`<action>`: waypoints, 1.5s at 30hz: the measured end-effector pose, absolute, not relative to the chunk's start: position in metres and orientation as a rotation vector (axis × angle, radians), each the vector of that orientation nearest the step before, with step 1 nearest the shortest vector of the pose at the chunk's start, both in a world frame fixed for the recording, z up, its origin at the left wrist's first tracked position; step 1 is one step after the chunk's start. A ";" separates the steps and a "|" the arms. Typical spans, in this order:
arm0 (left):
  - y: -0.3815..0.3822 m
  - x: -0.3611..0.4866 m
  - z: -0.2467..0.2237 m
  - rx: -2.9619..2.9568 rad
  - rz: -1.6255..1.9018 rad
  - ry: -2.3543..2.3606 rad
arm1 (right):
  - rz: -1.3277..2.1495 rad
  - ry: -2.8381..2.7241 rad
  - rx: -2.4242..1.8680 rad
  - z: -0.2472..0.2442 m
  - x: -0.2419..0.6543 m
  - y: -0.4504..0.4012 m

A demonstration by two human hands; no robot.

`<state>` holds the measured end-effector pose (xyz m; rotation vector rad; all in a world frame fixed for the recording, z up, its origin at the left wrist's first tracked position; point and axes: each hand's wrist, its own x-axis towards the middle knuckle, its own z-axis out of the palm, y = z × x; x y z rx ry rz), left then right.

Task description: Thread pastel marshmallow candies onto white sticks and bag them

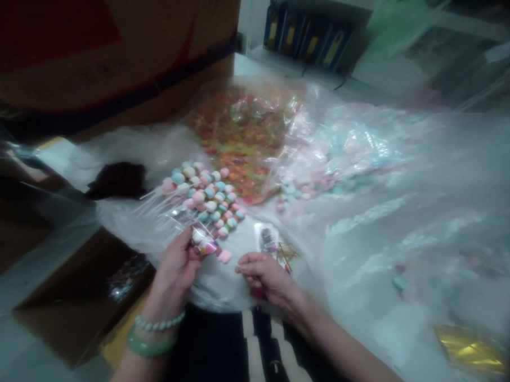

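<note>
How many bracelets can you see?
2: a pale beaded bracelet around the wrist, nearer the left hand, and a green bangle next to it, farther up the same arm.

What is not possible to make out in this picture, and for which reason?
In the head view:
Right hand: blur hides whether it pinches anything.
Wrapper: left hand covers part of it.
White packet: print too small, blurred.
Dark lump: too dark and blurred to name.
Large box: cut off by top and left edges.
</note>
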<state>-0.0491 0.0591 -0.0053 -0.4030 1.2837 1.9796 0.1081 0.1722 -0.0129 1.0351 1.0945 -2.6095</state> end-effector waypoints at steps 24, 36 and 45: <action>0.065 -0.046 0.010 -0.526 1.870 1.135 | -2.615 0.934 0.910 -0.017 0.120 0.176; 0.070 -0.033 0.016 -0.516 1.920 1.141 | -2.737 0.899 0.917 -0.012 0.129 0.174; 0.069 -0.020 0.018 -0.388 1.922 1.122 | -2.383 1.748 1.065 -0.001 0.122 0.150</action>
